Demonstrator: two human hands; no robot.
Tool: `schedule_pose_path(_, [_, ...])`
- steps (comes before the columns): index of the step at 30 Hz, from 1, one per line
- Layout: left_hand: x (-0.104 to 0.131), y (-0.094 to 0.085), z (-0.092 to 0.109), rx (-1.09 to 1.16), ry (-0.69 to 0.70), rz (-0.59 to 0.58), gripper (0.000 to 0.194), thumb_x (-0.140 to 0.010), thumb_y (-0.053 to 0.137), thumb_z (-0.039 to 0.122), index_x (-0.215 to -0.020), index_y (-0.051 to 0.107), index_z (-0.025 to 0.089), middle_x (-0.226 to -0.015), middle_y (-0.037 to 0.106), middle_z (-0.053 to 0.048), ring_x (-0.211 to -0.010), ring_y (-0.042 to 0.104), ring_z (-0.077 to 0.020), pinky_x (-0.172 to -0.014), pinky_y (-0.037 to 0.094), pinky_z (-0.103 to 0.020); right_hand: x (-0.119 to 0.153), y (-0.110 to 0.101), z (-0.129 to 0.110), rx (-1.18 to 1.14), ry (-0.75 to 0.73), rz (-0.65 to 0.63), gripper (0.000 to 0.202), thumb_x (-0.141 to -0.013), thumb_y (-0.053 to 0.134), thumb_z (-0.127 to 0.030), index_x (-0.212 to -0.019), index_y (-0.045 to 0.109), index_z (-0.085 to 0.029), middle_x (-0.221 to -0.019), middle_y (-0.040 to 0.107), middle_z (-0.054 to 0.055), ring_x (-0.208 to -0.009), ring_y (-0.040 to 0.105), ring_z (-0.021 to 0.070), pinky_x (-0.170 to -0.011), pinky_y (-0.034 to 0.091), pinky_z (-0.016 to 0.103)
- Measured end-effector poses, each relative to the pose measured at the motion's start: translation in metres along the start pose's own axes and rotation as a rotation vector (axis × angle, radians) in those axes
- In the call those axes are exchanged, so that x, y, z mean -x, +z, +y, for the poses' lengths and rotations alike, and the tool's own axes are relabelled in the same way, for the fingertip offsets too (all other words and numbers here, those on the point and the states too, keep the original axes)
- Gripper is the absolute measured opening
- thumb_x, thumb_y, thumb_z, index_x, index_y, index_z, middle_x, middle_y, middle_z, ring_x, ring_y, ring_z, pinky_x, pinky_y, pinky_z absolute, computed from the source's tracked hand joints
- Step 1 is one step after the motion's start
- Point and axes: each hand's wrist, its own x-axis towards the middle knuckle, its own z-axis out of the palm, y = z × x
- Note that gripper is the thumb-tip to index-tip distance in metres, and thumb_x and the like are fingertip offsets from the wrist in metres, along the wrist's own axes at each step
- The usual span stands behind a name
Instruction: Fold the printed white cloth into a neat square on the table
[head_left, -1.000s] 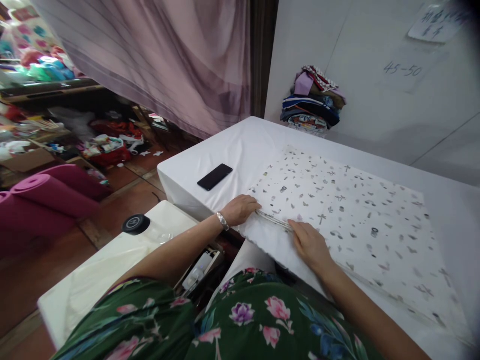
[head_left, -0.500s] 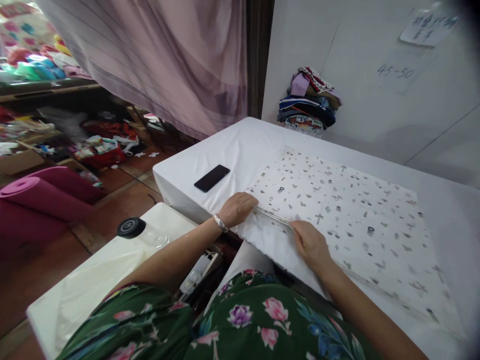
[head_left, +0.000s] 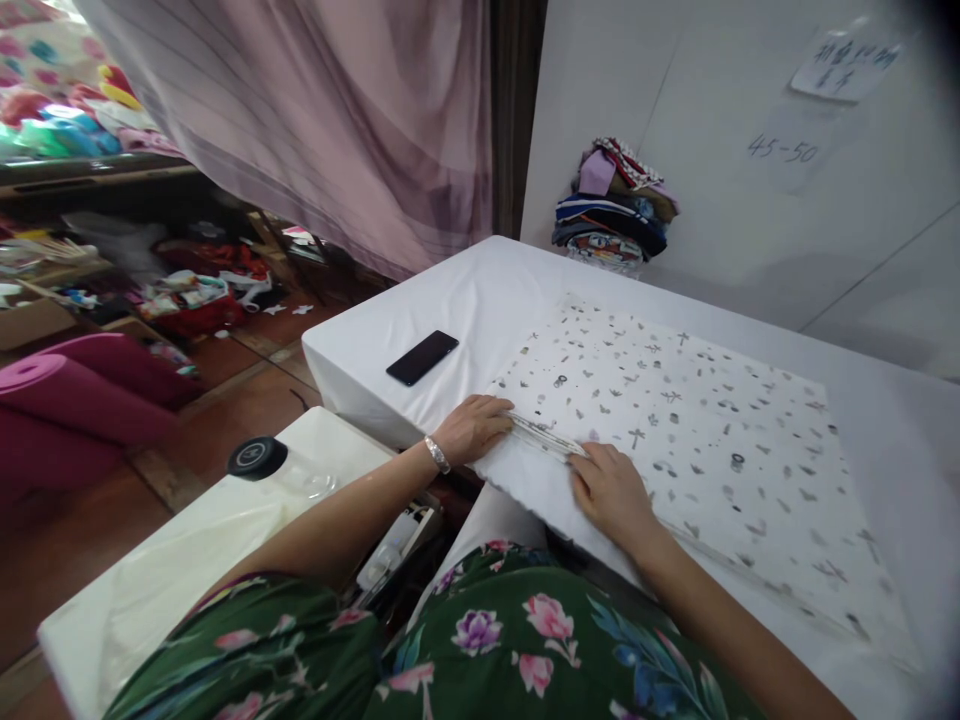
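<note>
A white cloth with small grey and brown prints (head_left: 697, 430) lies flat on the white-covered table (head_left: 480, 290). Along its near edge runs a narrow fold. My left hand (head_left: 474, 428), a silver bracelet at its wrist, grips the left end of this fold with its fingers closed. Farther right on the same edge, my right hand (head_left: 611, 490) pinches the fold between thumb and fingers. A short stretch of layered edge shows between the two hands. Beyond my left hand rests a black phone (head_left: 422, 357).
On a lower white stand (head_left: 180, 560) at the left lies a clear jar with a black lid (head_left: 257, 457). Folded fabrics (head_left: 615, 205) are stacked by the wall. Pink rolls (head_left: 82, 400) and a red basket (head_left: 196, 305) are on the floor. A pink curtain (head_left: 360, 120) hangs behind.
My right hand has shifted slightly left along the cloth's edge, and its fingers lie more over the fold. My left hand has stayed nearly in place, its fingers spread a little differently.
</note>
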Motion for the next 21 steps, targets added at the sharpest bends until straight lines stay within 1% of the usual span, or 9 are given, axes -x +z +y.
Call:
schedule_pose_path(3, [-0.004,0.0,0.001,-0.053,0.017,-0.021,0.021,-0.09,0.043,0.026,-0.092,0.063,0.02,-0.122,0.055,-0.007,-0.105,0.051,-0.0205,-0.091,0.039,-0.037,-0.003,-0.001,-0.002,0.033,0.024,-0.04,0.019,-0.085,0.049,-0.024,-0.096,0.063,-0.018,-0.098,0.058,0.01,-0.088,0.048,0.0219,-0.075,0.037,0.033])
schedule_pose_path(5, [-0.008,0.001,0.001,-0.092,0.031,-0.027,0.024,-0.091,0.04,0.023,-0.088,0.064,0.019,-0.121,0.057,-0.006,-0.105,0.052,-0.02,-0.091,0.039,-0.037,-0.004,0.001,-0.002,0.072,0.037,-0.051,0.017,-0.086,0.048,-0.021,-0.093,0.063,-0.018,-0.095,0.058,0.009,-0.086,0.047,0.0212,-0.074,0.036,0.032])
schedule_pose_path(8, [-0.011,0.001,0.0,-0.108,0.054,-0.021,0.024,-0.091,0.039,0.019,-0.085,0.063,0.017,-0.12,0.057,-0.006,-0.108,0.051,-0.0196,-0.092,0.039,-0.036,-0.005,0.004,0.0,0.086,0.051,-0.031,0.018,-0.085,0.047,-0.013,-0.088,0.063,-0.018,-0.093,0.058,0.009,-0.083,0.047,0.0207,-0.073,0.036,0.032])
schedule_pose_path(11, [-0.006,-0.001,-0.002,-0.096,0.077,0.014,0.023,-0.091,0.039,0.017,-0.086,0.062,0.017,-0.124,0.054,-0.007,-0.115,0.047,-0.0201,-0.094,0.038,-0.037,-0.001,0.006,0.0,0.019,0.031,-0.012,0.02,-0.084,0.044,-0.008,-0.087,0.062,-0.017,-0.101,0.058,0.01,-0.086,0.047,0.0203,-0.074,0.037,0.032])
schedule_pose_path(15, [0.007,-0.003,-0.002,-0.074,0.116,0.035,0.021,-0.09,0.04,0.015,-0.086,0.06,0.017,-0.127,0.052,-0.008,-0.12,0.043,-0.021,-0.099,0.036,-0.039,0.004,0.009,-0.004,-0.004,-0.009,-0.031,0.021,-0.081,0.044,-0.005,-0.086,0.061,-0.016,-0.107,0.057,0.011,-0.091,0.047,0.0218,-0.076,0.037,0.033])
schedule_pose_path(18, [0.011,-0.003,0.0,-0.045,0.105,0.047,0.02,-0.089,0.039,0.013,-0.087,0.059,0.017,-0.127,0.052,-0.008,-0.12,0.043,-0.0218,-0.099,0.036,-0.04,0.004,0.01,-0.007,-0.005,-0.007,-0.026,0.017,-0.083,0.045,-0.008,-0.085,0.06,-0.016,-0.108,0.058,0.011,-0.093,0.047,0.0226,-0.077,0.037,0.034])
schedule_pose_path(21, [0.011,-0.003,0.004,0.028,0.021,0.095,0.019,-0.088,0.039,0.013,-0.089,0.058,0.017,-0.124,0.053,-0.009,-0.117,0.046,-0.021,-0.097,0.038,-0.04,0.001,0.008,-0.009,-0.016,0.001,-0.007,0.014,-0.087,0.047,-0.02,-0.087,0.06,-0.016,-0.106,0.058,0.012,-0.092,0.048,0.0228,-0.077,0.038,0.035])
